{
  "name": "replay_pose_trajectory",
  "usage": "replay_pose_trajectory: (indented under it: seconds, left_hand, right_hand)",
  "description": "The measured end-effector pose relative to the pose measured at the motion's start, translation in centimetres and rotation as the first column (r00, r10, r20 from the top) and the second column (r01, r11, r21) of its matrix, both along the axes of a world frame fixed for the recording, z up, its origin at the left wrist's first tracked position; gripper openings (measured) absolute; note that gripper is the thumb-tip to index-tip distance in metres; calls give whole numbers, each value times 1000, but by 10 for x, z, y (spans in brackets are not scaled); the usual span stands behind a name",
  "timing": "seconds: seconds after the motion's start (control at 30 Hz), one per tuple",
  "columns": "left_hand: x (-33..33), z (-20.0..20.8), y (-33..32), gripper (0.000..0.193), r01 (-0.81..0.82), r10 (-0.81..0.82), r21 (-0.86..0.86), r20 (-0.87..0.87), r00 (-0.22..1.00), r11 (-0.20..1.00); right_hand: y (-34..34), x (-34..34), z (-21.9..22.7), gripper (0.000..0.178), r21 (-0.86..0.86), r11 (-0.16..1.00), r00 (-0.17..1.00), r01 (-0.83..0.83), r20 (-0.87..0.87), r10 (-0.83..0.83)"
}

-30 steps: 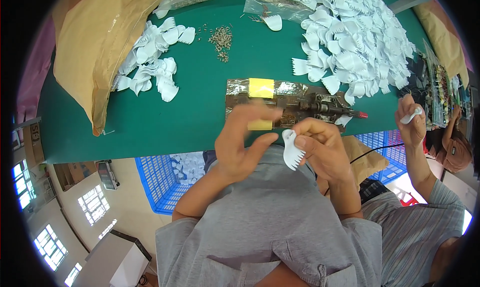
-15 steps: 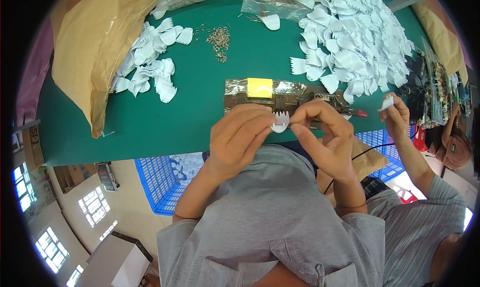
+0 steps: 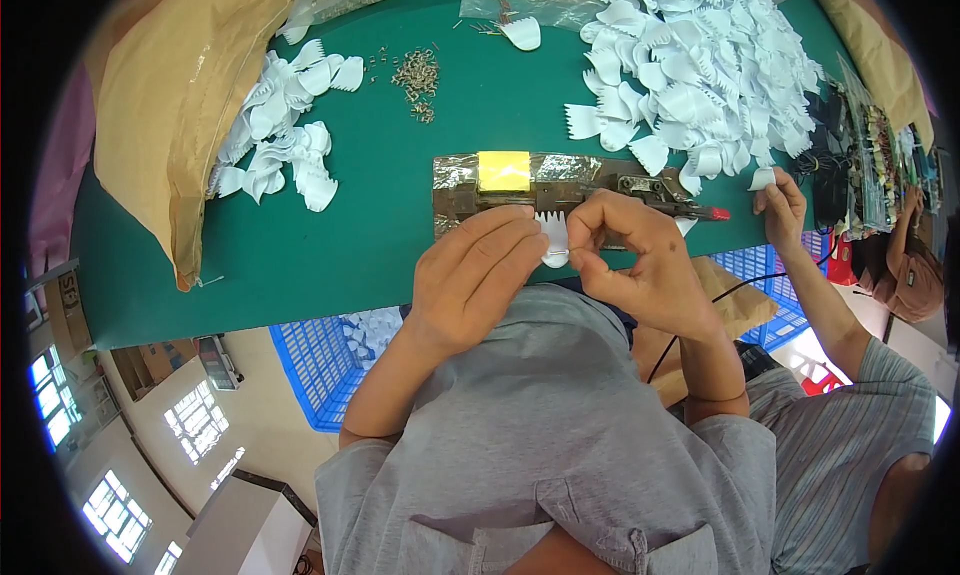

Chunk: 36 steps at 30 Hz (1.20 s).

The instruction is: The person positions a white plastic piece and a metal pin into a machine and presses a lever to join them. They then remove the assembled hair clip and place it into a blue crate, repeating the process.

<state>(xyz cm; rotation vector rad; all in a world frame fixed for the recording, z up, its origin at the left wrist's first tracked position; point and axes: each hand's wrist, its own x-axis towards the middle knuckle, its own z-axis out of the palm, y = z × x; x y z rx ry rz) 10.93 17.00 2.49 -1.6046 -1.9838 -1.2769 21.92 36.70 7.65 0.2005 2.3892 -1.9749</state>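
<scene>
Between my hands, over the table's near edge, is a white toothed plastic piece [image 3: 552,237], teeth pointing away from me and rounded end nearer. My left hand [image 3: 475,275] grips it by its left side, fingers pressed together. My right hand [image 3: 645,260] pinches thumb and forefinger at the piece's right edge; anything between those fingertips is too small to make out. A thin line crosses the piece at that height. Just beyond lies a dark metal fixture [image 3: 570,197] with a yellow patch [image 3: 503,172] and a red-tipped lever [image 3: 712,214], partly hidden by my hands.
A large pile of white toothed pieces [image 3: 690,75] covers the far right, a smaller heap [image 3: 290,135] the left beside a brown paper sack [image 3: 170,115]. Small metal bits [image 3: 415,75] lie between. A co-worker's hand [image 3: 782,210] holds another piece at right. Blue baskets [image 3: 310,370] stand below.
My right hand's fingers have curled in closer against the piece, which now stands straighter. The co-worker's hand has shifted slightly outward toward the pile. The whole view has moved a little.
</scene>
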Motion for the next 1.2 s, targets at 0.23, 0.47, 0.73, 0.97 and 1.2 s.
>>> replay_pose_trajectory:
  seconds: [0.23,0.47,0.73,0.97,1.2]
  left_hand:
    - [1,-3,-2,34,1,-1,-5,9,1000,1000]
    - [2,0,2,33,-16,16,-1,39,999,1000]
    - [0,6,5,32,26,-26,2,111,993,1000]
    - [-9,8,-4,27,73,-80,33,384,920,997]
    - [-29,5,-27,15,-68,146,-236,334,931,969]
  right_hand:
    - [-5,-2,-1,11,106,994,997,9,-81,0]
    - [-4,-1,-3,18,180,982,994,-63,-82,79]
    - [-2,2,-6,18,176,981,992,-85,-82,101]
    - [14,4,-4,15,138,988,993,-68,-84,80]
    - [32,-42,-19,13,446,888,993,113,-79,-86]
